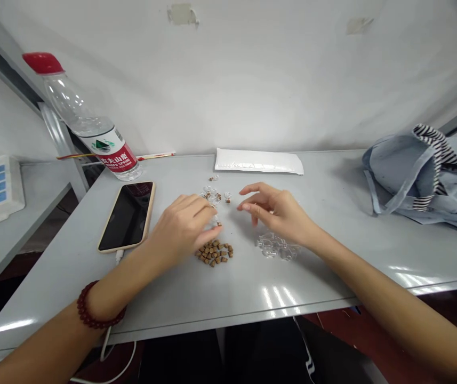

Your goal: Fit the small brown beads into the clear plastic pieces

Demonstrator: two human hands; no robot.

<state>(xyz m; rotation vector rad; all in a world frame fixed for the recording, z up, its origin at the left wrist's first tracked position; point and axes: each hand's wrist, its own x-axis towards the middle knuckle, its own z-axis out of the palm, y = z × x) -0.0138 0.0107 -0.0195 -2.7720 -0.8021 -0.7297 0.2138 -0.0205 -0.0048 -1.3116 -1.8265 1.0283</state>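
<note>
My left hand (184, 226) rests on the grey table (220, 288), its fingers curled and pinching a small clear piece just above a heap of small brown pellets (215, 253). My right hand (278, 210) hovers to the right with its fingers spread loosely and nothing visible in them. A few clear pieces holding brown bits (213, 193) lie beyond the fingertips of both hands. Under my right wrist is a pile of clear plastic pieces (276, 246).
A phone (127, 215) lies face up at left with a cable at its near end. A tilted water bottle (88, 125) with a red cap stands behind it. A white packet (258, 161) lies by the wall, and a blue cloth bag (428, 176) is at right.
</note>
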